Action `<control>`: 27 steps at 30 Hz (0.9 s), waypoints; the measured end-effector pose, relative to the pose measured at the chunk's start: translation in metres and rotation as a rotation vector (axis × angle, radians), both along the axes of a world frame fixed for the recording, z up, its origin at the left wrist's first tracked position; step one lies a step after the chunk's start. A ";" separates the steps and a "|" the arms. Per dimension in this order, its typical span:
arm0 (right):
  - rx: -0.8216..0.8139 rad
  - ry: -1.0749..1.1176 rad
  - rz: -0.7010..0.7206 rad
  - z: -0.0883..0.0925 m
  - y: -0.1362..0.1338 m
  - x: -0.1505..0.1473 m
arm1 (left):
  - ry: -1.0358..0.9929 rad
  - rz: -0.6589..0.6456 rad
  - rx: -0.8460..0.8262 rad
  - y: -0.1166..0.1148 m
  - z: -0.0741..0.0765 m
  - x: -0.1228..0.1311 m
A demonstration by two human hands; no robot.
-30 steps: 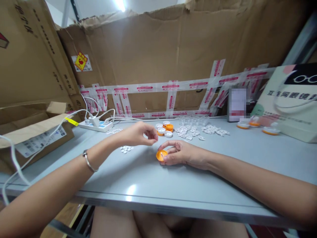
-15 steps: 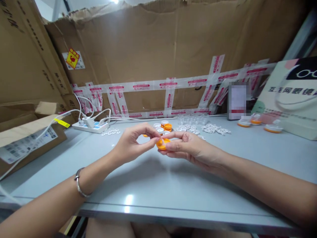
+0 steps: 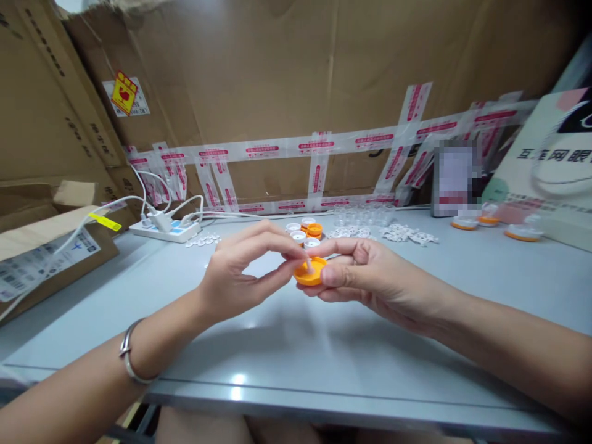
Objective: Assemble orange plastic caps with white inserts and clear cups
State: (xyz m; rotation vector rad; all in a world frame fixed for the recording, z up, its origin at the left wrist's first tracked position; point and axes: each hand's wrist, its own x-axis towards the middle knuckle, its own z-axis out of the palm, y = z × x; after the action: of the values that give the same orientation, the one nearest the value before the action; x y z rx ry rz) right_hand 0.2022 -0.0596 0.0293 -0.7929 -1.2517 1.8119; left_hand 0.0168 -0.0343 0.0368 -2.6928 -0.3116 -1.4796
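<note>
While the right hand (image 3: 386, 277) clamps an orange cap (image 3: 305, 277) between thumb and fingers, up above the grey table (image 3: 277, 364), it's the left hand (image 3: 245, 265) right at the rim, thumb and fingertips close together by a small white piece (image 3: 309, 267) inside; whether they pinch it, I can't tell! Behind sit white and orange caps (image 3: 314, 230), little white parts (image 3: 351, 232) alongside.

L hand (image 3: 252, 265), apart from orange cap (image 3: 309, 275) 1 sec ago, now fingertips at cap's L edge, just below frame ctr.
</note>
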 end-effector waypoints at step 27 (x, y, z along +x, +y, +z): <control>0.124 0.076 -0.005 -0.005 0.007 0.005 | 0.021 0.008 0.042 0.003 -0.003 0.000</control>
State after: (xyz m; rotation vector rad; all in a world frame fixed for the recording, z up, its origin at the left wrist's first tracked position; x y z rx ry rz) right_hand 0.2075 -0.0525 0.0239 -0.6521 -1.2978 1.7255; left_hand 0.0164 -0.0317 0.0337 -2.6698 -0.2862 -1.4380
